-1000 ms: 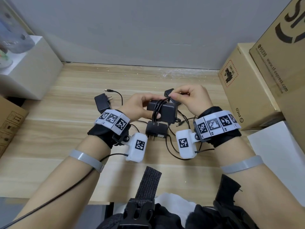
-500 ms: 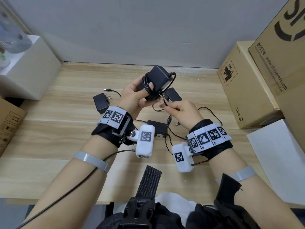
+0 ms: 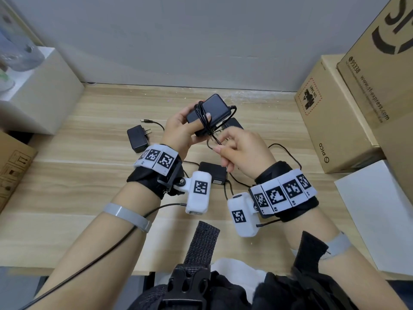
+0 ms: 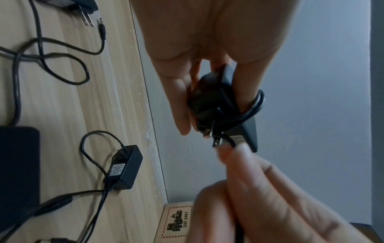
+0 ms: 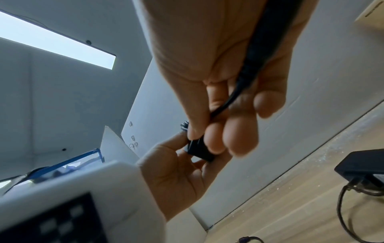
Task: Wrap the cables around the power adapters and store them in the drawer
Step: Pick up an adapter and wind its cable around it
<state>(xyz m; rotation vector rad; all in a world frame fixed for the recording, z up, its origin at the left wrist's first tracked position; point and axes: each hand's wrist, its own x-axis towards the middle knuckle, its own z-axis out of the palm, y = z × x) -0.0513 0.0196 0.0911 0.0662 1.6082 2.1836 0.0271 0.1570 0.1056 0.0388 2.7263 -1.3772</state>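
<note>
My left hand (image 3: 178,130) grips a black power adapter (image 3: 207,111) above the wooden desk (image 3: 89,175), with black cable turns (image 3: 202,117) wound round its middle. The same adapter (image 4: 224,105) shows its plug prongs in the left wrist view. My right hand (image 3: 237,151) pinches the loose end of that cable (image 5: 236,95) just below the adapter. A second adapter (image 3: 137,139) lies on the desk at the left with its cable unwound. A third adapter (image 3: 212,173) lies between my wrists. A fourth adapter (image 3: 234,125) is mostly hidden behind my hands. No drawer is in view.
Cardboard boxes (image 3: 335,121) stand at the right edge of the desk. A white box (image 3: 38,92) sits at the back left, a white sheet (image 3: 380,209) at the front right. Loose cables (image 3: 286,151) trail across the desk's middle.
My left hand lifted the adapter off the desk and tilted it up toward the wall. My right hand dropped below it and keeps pulling the cable end round the adapter.
</note>
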